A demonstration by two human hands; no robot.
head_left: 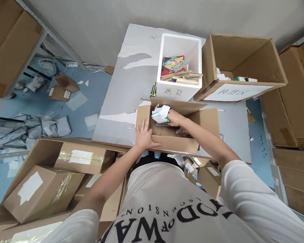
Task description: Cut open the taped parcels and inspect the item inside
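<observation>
An open cardboard box point(177, 144) lies in front of me at the table's near edge, its flaps folded out. My left hand point(144, 135) rests with spread fingers on its left flap and near left corner. Reaching inside, my right hand point(176, 118) is closed on a white and green packet point(160, 114) with crumpled white paper on top. Its fingertips are partly hidden behind the packet. Below my right wrist, something wrapped in clear plastic point(182, 131) lies in the box.
Behind the box stand a white foam bin point(179, 91) with books point(174, 64) and a big labelled carton point(245, 91) holding small white and green boxes. A black and yellow tool point(153, 89) lies beside the bin. Taped cartons point(45, 189) fill the lower left; cartons point(294, 101) are stacked right.
</observation>
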